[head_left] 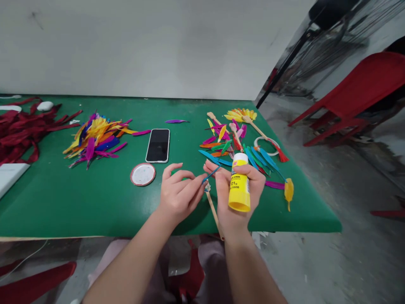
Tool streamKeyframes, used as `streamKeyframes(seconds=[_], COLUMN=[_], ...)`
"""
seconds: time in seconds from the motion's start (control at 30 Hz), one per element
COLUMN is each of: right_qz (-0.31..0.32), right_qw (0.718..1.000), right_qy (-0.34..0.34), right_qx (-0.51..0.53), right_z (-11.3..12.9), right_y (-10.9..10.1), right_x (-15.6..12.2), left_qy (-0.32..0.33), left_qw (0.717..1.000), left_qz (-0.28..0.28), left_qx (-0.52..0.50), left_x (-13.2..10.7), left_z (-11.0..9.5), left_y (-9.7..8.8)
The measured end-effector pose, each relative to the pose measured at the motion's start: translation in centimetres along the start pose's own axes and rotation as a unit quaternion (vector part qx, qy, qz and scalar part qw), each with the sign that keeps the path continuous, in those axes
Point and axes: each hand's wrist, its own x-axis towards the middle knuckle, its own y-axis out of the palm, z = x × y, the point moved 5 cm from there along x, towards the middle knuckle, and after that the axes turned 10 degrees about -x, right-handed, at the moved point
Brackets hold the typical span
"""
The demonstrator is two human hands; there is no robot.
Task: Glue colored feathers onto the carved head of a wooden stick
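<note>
In the head view my left hand (pixel 177 191) pinches a thin blue feather (pixel 212 173), seen nearly edge-on, between thumb and fingers. Its tip reaches toward the fingers of my right hand (pixel 229 217). That hand is wrapped round a yellow glue stick (pixel 238 188) with a white top end up. Under and between both hands is a slim wooden stick (pixel 213 210), its upper end whitish and partly hidden by my left fingers. Loose blue, green, orange and purple feathers (pixel 226 147) lie just beyond my hands, among other wooden sticks (pixel 236 136).
A phone (pixel 158 145) and a round white lid (pixel 143 174) lie left of my hands on the green table (pixel 95 202). Farther left are a heap of colourful feathers (pixel 101 137) and dark red ribbons (pixel 19 135). A red chair (pixel 363 84) stands beyond the right edge.
</note>
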Motion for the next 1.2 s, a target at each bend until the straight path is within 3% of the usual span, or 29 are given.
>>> streamKeyframes(seconds=[0.17, 0.5, 0.93, 1.2], right_qz=[-0.018, -0.039, -0.028, -0.032], right_qw=[0.999, 0.970, 0.993, 0.988], right_qy=[0.019, -0.019, -0.001, 0.033], right_qx=[-0.030, -0.240, -0.117, -0.147], right_z=[-0.1, -0.4, 0.0, -0.9], right_y=[-0.2, -0.9, -0.9, -3.6], right_x=[-0.1, -0.5, 0.3, 2.1], left_qy=[0.010, 0.005, -0.043, -0.141], left_qw=[1.000, 0.998, 0.998, 0.989], left_qz=[0.003, 0.002, -0.007, -0.039], left_qx=[0.020, 0.056, 0.042, -0.023], left_x=[-0.1, -0.3, -0.2, -0.1], left_z=[0.0, 0.3, 0.9, 2.1], left_y=[0.1, 0.2, -0.1, -0.1])
